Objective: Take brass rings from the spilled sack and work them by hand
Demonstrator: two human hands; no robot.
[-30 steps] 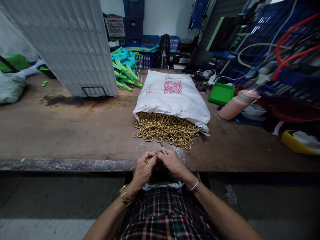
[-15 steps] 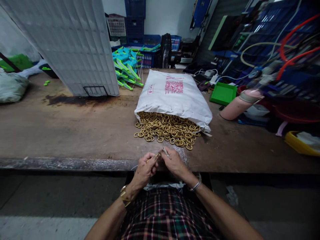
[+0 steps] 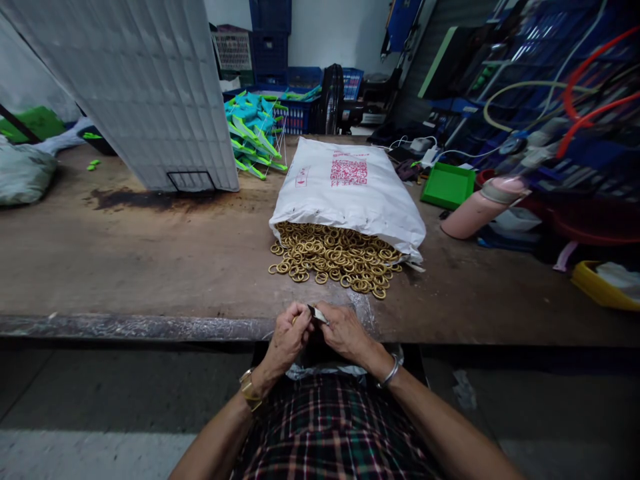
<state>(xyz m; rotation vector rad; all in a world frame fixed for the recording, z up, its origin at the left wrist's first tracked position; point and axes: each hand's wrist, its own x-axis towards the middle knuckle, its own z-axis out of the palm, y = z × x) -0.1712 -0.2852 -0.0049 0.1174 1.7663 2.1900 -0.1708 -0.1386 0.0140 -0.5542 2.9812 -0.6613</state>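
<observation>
My left hand point(image 3: 289, 337) is closed on a gold ring point(image 3: 295, 321), of which only a sliver shows between thumb and fingers. Close against it, my right hand point(image 3: 345, 330) grips a small blade point(image 3: 319, 315), pale with a dark end that reaches the left fingertips. Both hands are at the table's front edge. Just beyond them, a heap of gold rings point(image 3: 335, 257) spills from the mouth of a white sack point(image 3: 315, 193) printed with a red square code.
A tall pale ribbed panel point(image 3: 175, 100) stands on the wooden table point(image 3: 125, 267) at left. Behind it are turquoise and green plastic pieces point(image 3: 255, 133). To the right sit a green tray point(image 3: 449, 185), a pink bottle point(image 3: 470, 217) and a yellow tray point(image 3: 603, 287). Red hoses point(image 3: 575, 127) hang there.
My right hand has turned and lowered slightly, so the blade's pale flat side now shows. Both hands stay close together, and the ring pile looks the same.
</observation>
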